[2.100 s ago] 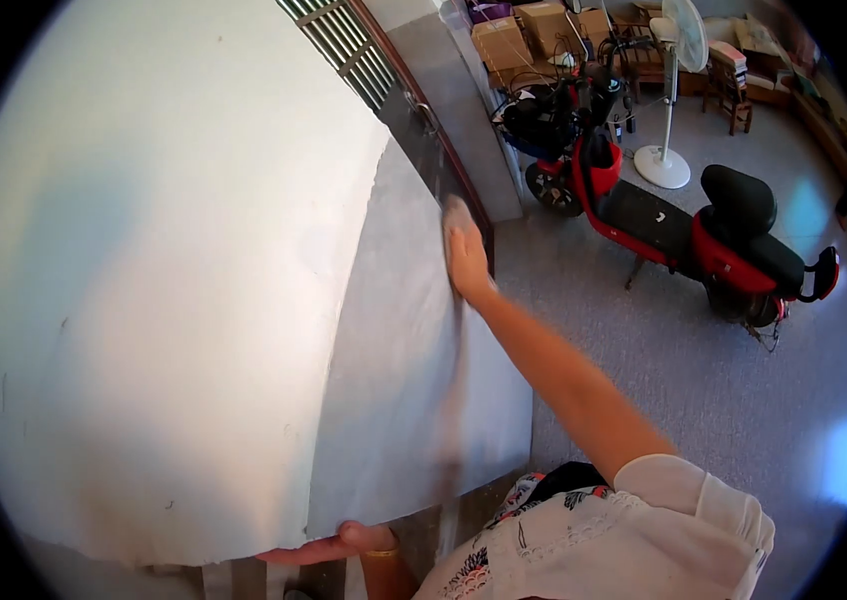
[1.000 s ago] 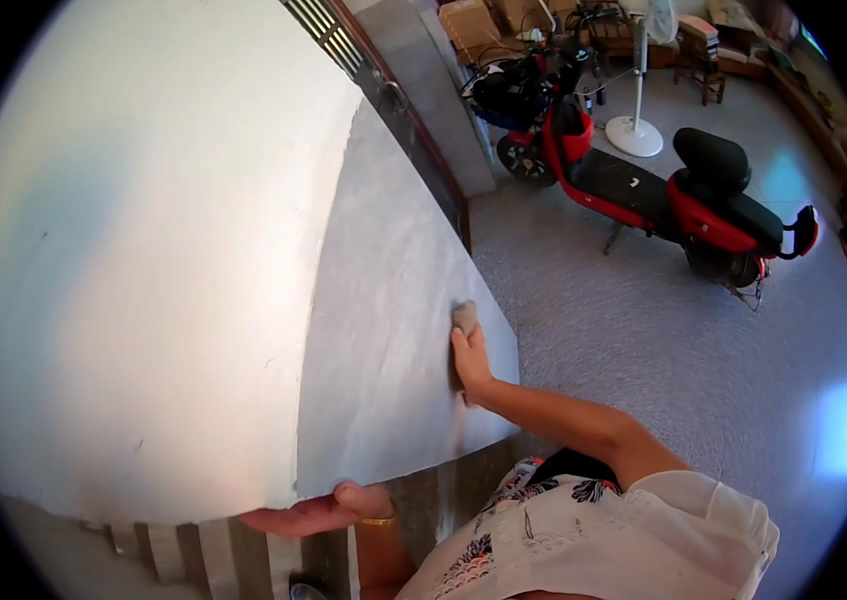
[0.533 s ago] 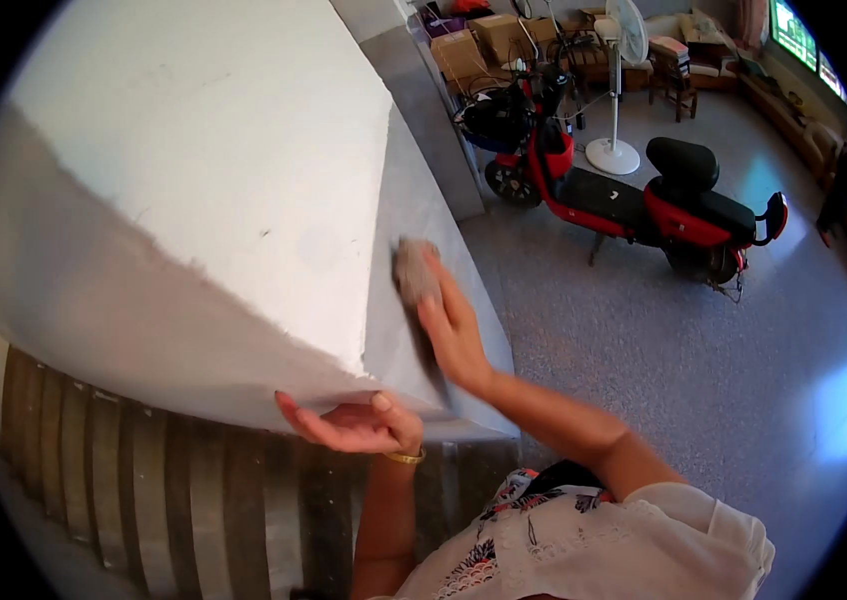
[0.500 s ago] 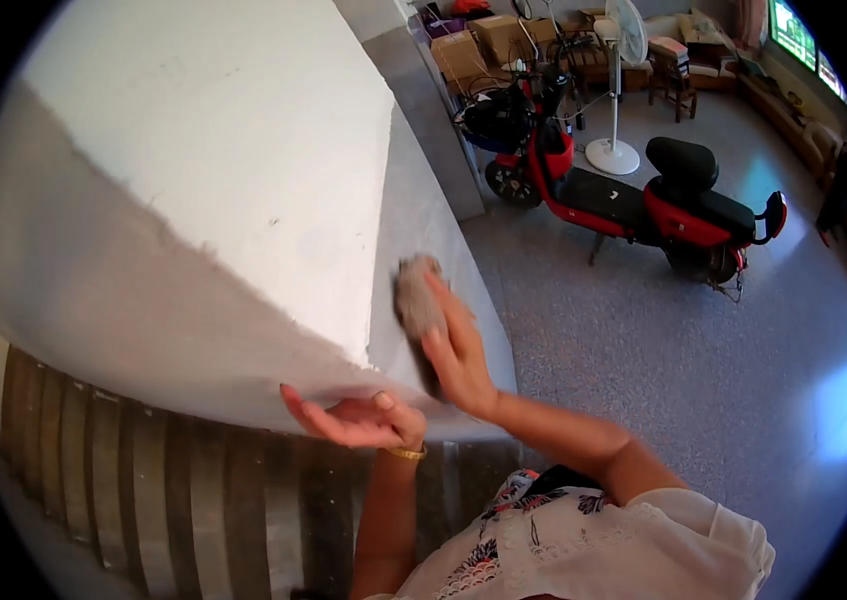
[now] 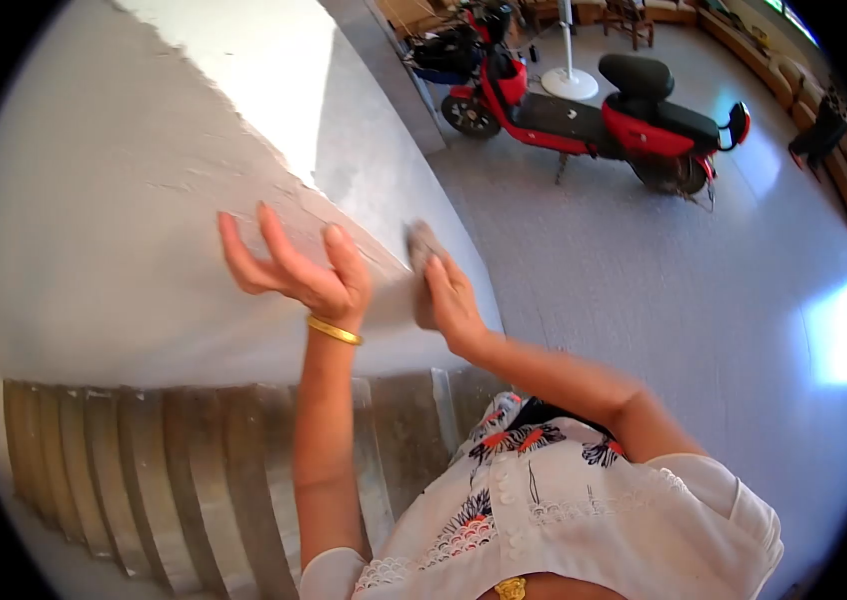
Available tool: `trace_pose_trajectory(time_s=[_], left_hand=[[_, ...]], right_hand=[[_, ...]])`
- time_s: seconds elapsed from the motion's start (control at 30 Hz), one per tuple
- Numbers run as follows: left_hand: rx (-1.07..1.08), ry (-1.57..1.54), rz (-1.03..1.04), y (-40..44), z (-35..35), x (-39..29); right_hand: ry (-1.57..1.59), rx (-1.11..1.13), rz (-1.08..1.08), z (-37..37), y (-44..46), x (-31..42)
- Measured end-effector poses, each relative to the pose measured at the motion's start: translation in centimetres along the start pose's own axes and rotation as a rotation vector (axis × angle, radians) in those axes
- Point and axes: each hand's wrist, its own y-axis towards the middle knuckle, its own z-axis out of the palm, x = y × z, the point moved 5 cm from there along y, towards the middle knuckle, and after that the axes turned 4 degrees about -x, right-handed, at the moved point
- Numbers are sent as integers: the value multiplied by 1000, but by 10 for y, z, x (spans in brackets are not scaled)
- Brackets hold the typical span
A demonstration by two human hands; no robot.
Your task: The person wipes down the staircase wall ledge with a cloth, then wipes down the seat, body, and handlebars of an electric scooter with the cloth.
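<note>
My right hand (image 5: 456, 308) is closed around a greyish-brown rag (image 5: 423, 298), slightly smeared by motion. The rag lies against the narrow right-hand face of a wall (image 5: 94, 220), close to its corner edge. My left hand (image 5: 312, 270) is raised in front of the wall's broad face, fingers spread and curved, holding nothing. Whether its fingertips touch the surface I cannot tell. Bright white paint (image 5: 274, 60) covers the upper part of the wall, ending in a rough slanting line above both hands. Below that line the surface is grey.
Under the wall, a flight of concrete steps (image 5: 159, 480) runs at the lower left. A red and black scooter (image 5: 569, 120) stands on the grey floor (image 5: 624, 300) to the right, near a white fan's base (image 5: 571, 83). A cushioned bench (image 5: 794, 75) lines the far right.
My view has shifted downward. The right hand has moved the rag down along the wall's narrow face, past the tip of the white paint. My left hand has risen, its fingers more spread.
</note>
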Motion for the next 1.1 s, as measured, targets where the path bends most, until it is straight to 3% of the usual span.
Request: trace_pose_trajectory(time_s=[0.1, 0.2, 0.3, 0.47, 0.53, 0.6, 0.67, 0.73, 0.83, 0.9, 0.97, 1.03, 1.1], left_hand=[[7, 111, 118, 13, 7, 3], [0, 169, 175, 15, 13, 1], [11, 199, 216, 11, 12, -1], [-39, 200, 240, 10, 9, 1], [-26, 181, 264, 12, 8, -1], [-6, 166, 266, 14, 6, -2], [7, 78, 251, 15, 8, 0], [34, 72, 253, 19, 10, -4], [44, 75, 258, 20, 9, -5], [54, 218, 293, 21, 9, -8], [45, 200, 309, 23, 10, -6], [44, 188, 324, 23, 9, -8], [57, 263, 327, 22, 9, -8]], right_hand=[[-30, 108, -390, 34, 11, 80], [123, 256, -392, 53, 40, 107], [72, 290, -470, 42, 73, 84], [-122, 120, -263, -3, 111, -51], [-183, 76, -53, -31, 107, -112], [-286, -19, -79, -62, 97, -173], [-213, -101, 249, -93, 70, -248], [-188, -107, 368, -92, 45, -244], [-131, -132, 641, -88, 14, -182], [-91, -158, 799, -85, 13, -156], [-298, -108, 306, -68, 41, -130], [-85, -72, 177, -48, 75, -140], [-106, -17, 204, -38, 111, -124]])
